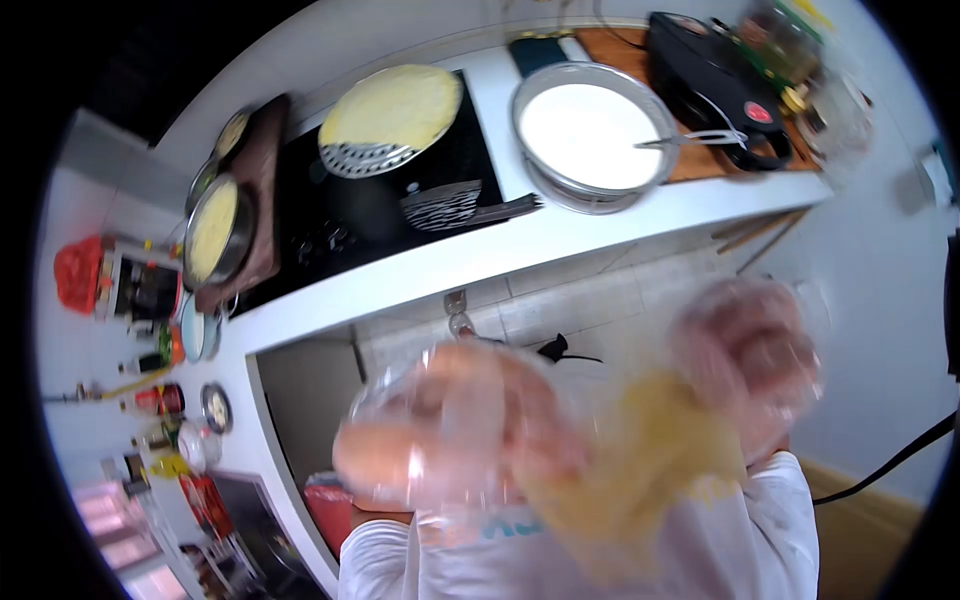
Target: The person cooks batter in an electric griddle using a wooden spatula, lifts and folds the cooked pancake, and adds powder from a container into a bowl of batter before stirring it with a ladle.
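Observation:
Both my hands wear clear plastic gloves and are smeared by motion. My left hand (460, 430) is closed on one side of a floppy yellow pancake (650, 450), which hangs blurred in front of my white shirt. On the other side, my right hand (748, 360) is curled in a fist at the pancake's upper edge. Ahead on the black cooktop (360, 230), another round yellow pancake (395, 105) lies on a metal disc with holes (365, 160). A dark slotted spatula (445, 205) rests near the cooktop's front edge.
A metal bowl (595, 193) of white liquid, with a utensil in it, stands right of the cooktop. Behind it a black hinged appliance (715, 90) sits on a wooden board (690, 165). At left, a pan (240, 240) holds something yellow; bottles and a small dish (216, 407) line the counter.

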Tool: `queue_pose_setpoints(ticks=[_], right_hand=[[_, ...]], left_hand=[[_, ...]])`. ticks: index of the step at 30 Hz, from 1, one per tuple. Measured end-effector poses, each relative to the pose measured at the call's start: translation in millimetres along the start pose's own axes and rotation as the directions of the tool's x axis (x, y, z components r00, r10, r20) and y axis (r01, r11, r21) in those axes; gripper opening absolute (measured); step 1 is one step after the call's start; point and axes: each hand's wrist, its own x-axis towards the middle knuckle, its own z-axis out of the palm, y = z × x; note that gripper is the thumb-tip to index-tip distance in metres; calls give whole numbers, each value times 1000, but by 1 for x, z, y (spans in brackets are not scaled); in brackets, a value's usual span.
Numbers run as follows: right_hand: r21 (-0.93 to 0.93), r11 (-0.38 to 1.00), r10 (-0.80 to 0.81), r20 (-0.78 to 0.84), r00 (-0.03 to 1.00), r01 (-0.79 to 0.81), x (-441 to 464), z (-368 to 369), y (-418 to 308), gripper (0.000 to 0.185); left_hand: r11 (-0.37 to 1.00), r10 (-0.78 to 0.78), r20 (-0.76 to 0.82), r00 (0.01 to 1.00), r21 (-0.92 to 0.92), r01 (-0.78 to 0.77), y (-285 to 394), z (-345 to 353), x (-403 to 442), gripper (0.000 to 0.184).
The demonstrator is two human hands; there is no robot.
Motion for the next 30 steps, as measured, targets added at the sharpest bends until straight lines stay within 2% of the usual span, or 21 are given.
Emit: queue_pose_setpoints(ticks=[5,9,22,30], right_hand=[[121,984,-142,93,986,130,12,24,-7,25],[213,964,-190,133,973,159,23,52,-20,23],[470,870,-300,266,916,148,56,175,-84,17],[536,842,-272,327,905,59,77,247,-118,13]], left_hand=[[997,60,-4,998,57,-59,31,-29,-6,34],[991,92,-26,995,102,-89,54,-52,-14,33],[978,89,-165,982,201,-55,129,-152,-55,32],[987,65,-203,977,156,-33,153,-221,-71,32]])
